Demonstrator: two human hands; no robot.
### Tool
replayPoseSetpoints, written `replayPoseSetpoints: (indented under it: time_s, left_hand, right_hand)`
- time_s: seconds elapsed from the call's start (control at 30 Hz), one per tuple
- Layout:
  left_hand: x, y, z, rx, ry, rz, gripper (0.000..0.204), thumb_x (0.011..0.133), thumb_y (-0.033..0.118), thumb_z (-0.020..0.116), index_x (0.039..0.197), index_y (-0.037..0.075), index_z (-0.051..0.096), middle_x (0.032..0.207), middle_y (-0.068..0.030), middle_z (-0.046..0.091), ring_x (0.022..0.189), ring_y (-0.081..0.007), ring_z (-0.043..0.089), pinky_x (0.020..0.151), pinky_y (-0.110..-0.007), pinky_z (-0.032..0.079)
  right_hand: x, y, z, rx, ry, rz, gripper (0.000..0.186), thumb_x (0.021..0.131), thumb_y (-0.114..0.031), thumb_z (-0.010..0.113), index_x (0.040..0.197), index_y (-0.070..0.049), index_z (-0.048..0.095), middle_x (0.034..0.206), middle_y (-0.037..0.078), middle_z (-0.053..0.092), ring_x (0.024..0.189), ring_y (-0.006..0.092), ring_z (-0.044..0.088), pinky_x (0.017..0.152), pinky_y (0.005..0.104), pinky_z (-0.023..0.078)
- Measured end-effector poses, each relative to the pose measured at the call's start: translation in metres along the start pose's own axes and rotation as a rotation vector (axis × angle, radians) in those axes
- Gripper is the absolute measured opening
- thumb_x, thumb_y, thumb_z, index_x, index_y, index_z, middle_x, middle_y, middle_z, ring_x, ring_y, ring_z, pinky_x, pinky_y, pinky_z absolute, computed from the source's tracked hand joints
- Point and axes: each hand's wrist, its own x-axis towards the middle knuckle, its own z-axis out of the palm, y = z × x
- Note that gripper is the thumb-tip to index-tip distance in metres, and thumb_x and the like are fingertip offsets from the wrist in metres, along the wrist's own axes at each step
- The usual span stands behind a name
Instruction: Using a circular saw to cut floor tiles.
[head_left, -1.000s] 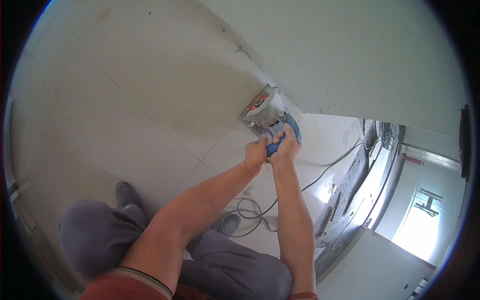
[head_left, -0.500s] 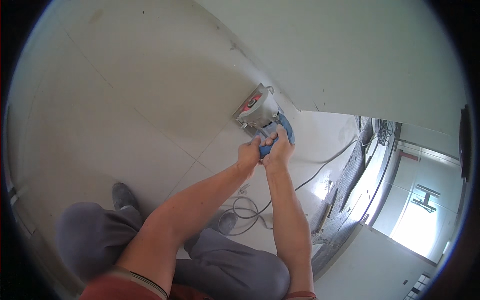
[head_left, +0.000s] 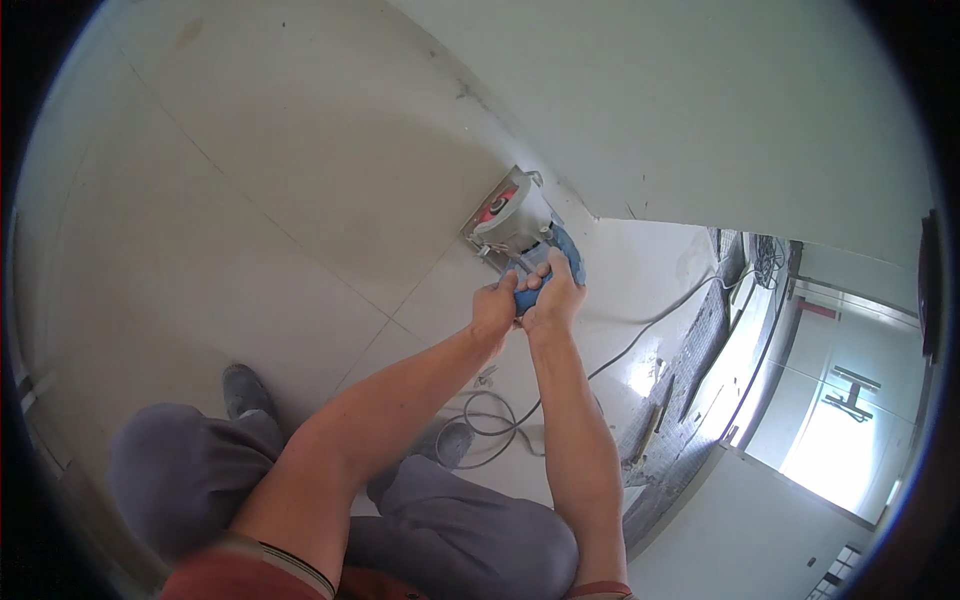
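low on the tiled floor (head_left: 300,180), just beside the end of the pale wall (head_left: 700,110): blue-bodied power saw (head_left: 523,232), gripped two-handed at arm's length. base plate (head_left: 478,217) apparently flat on the tile; red disc (head_left: 497,205) exposed beside the grey guard (head_left: 530,210); cutting edge hidden; rotation impossible to tell. right hand (head_left: 557,295): fingers wrapped around the blue body, thumb along the top. left hand (head_left: 494,308): closed on the near left side of the same body, thumb raised against it, some fingertips out of sight.

step in hand, as judged: guiding the saw across the floor close to the wall — tile joint line (head_left: 425,277) running toward the plate. for the next move, probably required: even pressure from both hands, plate level, guard clear of the wall foot. watch the grey cord (head_left: 651,327), passing behind the right forearm (head_left: 575,430) to loops near the right boot (head_left: 455,445) — well apart from the disc, but a likely snag during any shift of stance.
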Motion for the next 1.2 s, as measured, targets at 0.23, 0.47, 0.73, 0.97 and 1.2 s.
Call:
replayPoseSetpoints:
  time_s: [0.23, 0.47, 0.73, 0.97, 1.2]
  left_hand:
    - [-0.006, 0.002, 0.003, 0.0, 0.002, -0.001, 0.045, 0.095, 0.036, 0.053, 0.102, -0.008, 0.059, 0.09, -0.0145, 0.062, 0.071, -0.0229, 0.062, 0.055, -0.039, 0.051]
    - [-0.002, 0.0, -0.003, 0.022, -0.015, -0.003, 0.043, 0.095, 0.036, 0.052, 0.1, -0.006, 0.06, 0.088, -0.0131, 0.063, 0.071, -0.0219, 0.062, 0.055, -0.037, 0.05]
    - [-0.004, 0.003, -0.005, 0.018, -0.035, -0.058, 0.031, 0.096, 0.039, 0.051, 0.094, 0.01, 0.06, 0.087, -0.0035, 0.061, 0.072, -0.0157, 0.058, 0.06, -0.032, 0.045]
    - [-0.006, 0.005, -0.003, 0.03, 0.004, -0.015, 0.042, 0.095, 0.037, 0.052, 0.102, -0.004, 0.061, 0.09, -0.0125, 0.063, 0.072, -0.0218, 0.062, 0.054, -0.038, 0.048]
    - [-0.011, 0.013, -0.001, 0.036, -0.034, -0.039, 0.031, 0.096, 0.037, 0.052, 0.092, 0.008, 0.061, 0.082, -0.0035, 0.06, 0.067, -0.015, 0.056, 0.055, -0.032, 0.043]
  right_hand:
    - [-0.003, -0.003, -0.001, 0.024, 0.016, 0.027, 0.008, 0.086, -0.011, 0.06, 0.084, -0.007, 0.054, 0.063, 0.002, 0.046, 0.047, 0.0127, 0.044, 0.042, 0.0307, 0.04]
    - [-0.002, 0.001, 0.0, 0.05, 0.022, 0.061, 0.01, 0.086, -0.012, 0.061, 0.083, -0.007, 0.053, 0.063, 0.002, 0.046, 0.046, 0.013, 0.044, 0.042, 0.031, 0.04]
    - [-0.002, 0.005, 0.0, 0.024, 0.017, 0.026, 0.01, 0.086, -0.011, 0.061, 0.083, -0.007, 0.052, 0.062, 0.002, 0.047, 0.045, 0.0129, 0.044, 0.041, 0.0311, 0.04]
    - [-0.002, 0.002, 0.001, 0.055, 0.005, 0.045, 0.008, 0.086, -0.011, 0.061, 0.084, -0.007, 0.054, 0.063, 0.003, 0.047, 0.046, 0.0131, 0.044, 0.041, 0.031, 0.039]
    - [-0.005, -0.002, 0.006, 0.071, 0.041, 0.028, 0.01, 0.084, -0.008, 0.061, 0.077, -0.003, 0.056, 0.061, 0.004, 0.048, 0.043, 0.0138, 0.045, 0.039, 0.0306, 0.041]
